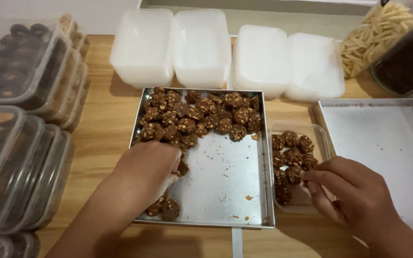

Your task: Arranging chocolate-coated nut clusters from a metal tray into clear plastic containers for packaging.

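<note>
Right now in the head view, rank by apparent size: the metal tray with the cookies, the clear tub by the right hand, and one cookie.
1. Metal tray, clearly largest.
2. Clear tub, much smaller, partly hidden by the right hand.
3. One cookie, smallest.
All lie at similar nearness, so the order is safe.

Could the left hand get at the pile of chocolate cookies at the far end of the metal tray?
Probably yes. The left hand already rests inside the metal tray, and the cookie pile lies uncovered just beyond it, with nothing in between.
</note>
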